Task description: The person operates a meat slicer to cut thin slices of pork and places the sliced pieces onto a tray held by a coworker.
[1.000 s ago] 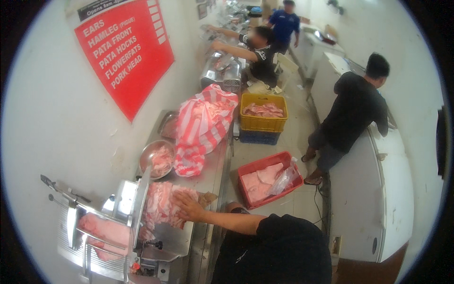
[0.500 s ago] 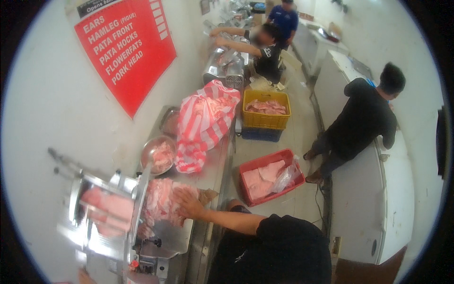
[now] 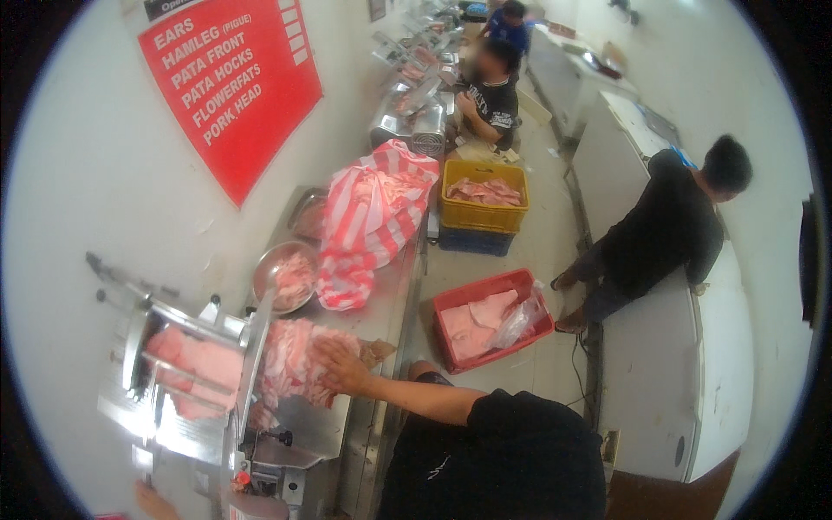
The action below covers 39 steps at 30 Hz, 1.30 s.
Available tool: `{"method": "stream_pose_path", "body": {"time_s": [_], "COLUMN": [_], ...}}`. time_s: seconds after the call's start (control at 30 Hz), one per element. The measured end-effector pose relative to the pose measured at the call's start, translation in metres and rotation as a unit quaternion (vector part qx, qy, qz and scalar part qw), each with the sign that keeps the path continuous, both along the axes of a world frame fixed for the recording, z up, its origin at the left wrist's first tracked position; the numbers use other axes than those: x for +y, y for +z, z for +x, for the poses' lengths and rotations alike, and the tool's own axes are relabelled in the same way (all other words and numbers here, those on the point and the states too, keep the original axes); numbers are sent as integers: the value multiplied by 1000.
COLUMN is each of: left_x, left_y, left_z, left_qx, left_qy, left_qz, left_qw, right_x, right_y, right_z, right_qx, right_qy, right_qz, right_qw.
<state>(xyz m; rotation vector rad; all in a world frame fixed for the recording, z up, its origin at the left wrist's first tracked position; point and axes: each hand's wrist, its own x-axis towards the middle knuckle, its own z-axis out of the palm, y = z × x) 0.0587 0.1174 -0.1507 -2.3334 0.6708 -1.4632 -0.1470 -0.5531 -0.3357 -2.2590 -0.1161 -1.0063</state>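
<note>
My right hand (image 3: 343, 366) lies on a heap of thin pink meat slices (image 3: 299, 360), its palm down and its fingers spread. The heap sits beside the blade side of a metal meat slicer (image 3: 253, 368). A larger slab of pale pink meat (image 3: 198, 368) rests on the slicer's carriage, behind metal bars. At the bottom left edge, only part of my left hand (image 3: 154, 500) shows, close below the carriage's lower end. Its fingers are mostly cut off, so its grip is unclear. A brown scrap (image 3: 378, 352) pokes out beyond my right hand.
Along the counter (image 3: 381, 316) stand a steel bowl (image 3: 286, 276) of slices and a red-and-white striped bag (image 3: 374, 221) with meat. Red (image 3: 485, 316) and yellow (image 3: 484, 184) crates of meat stand on the floor. Co-workers (image 3: 663, 234) are at right and far back; white freezers (image 3: 650, 364) line the right.
The slicer's carriage and slab look sharper and slightly shifted. My right hand stays on the heap. The far co-worker has drawn their arms back from the machines; the one at right bends lower.
</note>
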Motion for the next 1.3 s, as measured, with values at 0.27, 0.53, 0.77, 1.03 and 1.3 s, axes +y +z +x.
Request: {"method": "stream_pose_path", "body": {"time_s": [0.27,0.53,0.77,1.03,1.3], "left_x": [89,68,-75,-240,-108], "left_y": [4,6,32,102,70], "left_z": [-66,-66,-62,-54,-80], "left_qx": [185,200,296,366,282], "left_qy": [223,91,16,50,58], "left_qz": [-72,-311,-391,-305,-350], "left_qw": [954,925,872,878,891], "right_x": [0,-9,1,12,121], "right_y": [-15,-19,-3,-7,5], "right_z": [1,8,1,-1,15], "right_qx": [2,-34,-29,-75,24], "right_qy": [-4,-37,6,-18,280], "right_qz": [1,-7,-4,-2,36], "right_qw": [1000,999,1000,997,959]}}
